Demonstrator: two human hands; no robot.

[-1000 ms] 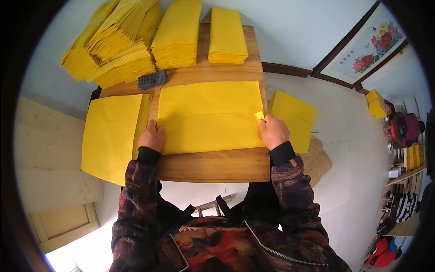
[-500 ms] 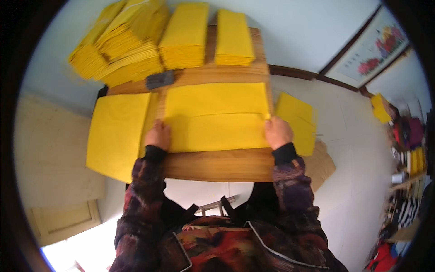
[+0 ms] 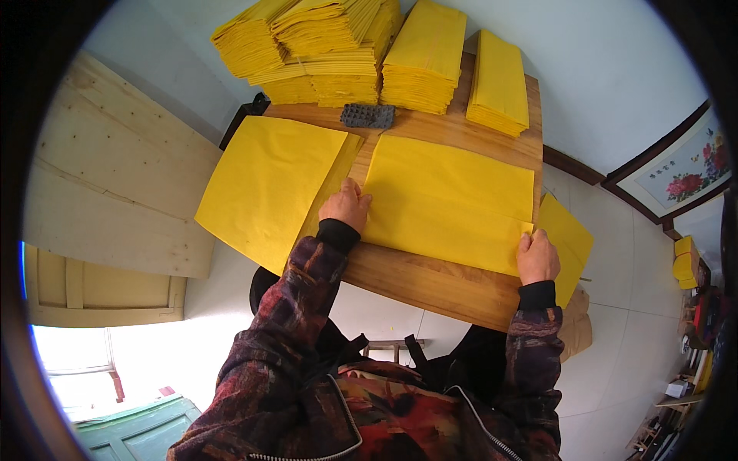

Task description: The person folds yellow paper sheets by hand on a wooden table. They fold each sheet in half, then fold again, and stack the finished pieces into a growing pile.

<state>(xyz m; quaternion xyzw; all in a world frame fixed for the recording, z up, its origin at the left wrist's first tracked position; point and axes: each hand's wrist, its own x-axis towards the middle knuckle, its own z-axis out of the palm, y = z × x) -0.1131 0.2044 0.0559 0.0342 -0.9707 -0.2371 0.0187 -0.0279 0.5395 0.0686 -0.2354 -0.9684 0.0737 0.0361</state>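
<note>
A yellow paper sheet [image 3: 450, 180] lies flat on the wooden table in front of me, its long side running across. My left hand [image 3: 346, 207] is closed at the sheet's left edge, near its front corner. At the right edge my right hand [image 3: 538, 257] pinches the paper by a faint crease. The fingertips of both hands are partly hidden. Left of my left hand rests a pile of larger yellow sheets [image 3: 269, 188], overhanging the table's left side. A dark grey ridged block [image 3: 367, 116] sits just beyond the sheet.
Thick stacks of folded yellow paper [image 3: 327, 46] fill the back of the wooden table [image 3: 438, 280], with a narrower stack [image 3: 498, 81] at the right. More yellow sheets [image 3: 565, 242] are beyond the right edge, above brown paper [image 3: 576, 326]. A wooden board [image 3: 115, 169] leans at left.
My view has turned, so the table appears tilted and further right. Both hands keep to the sheet's two sides. The crease across the sheet looks fainter now.
</note>
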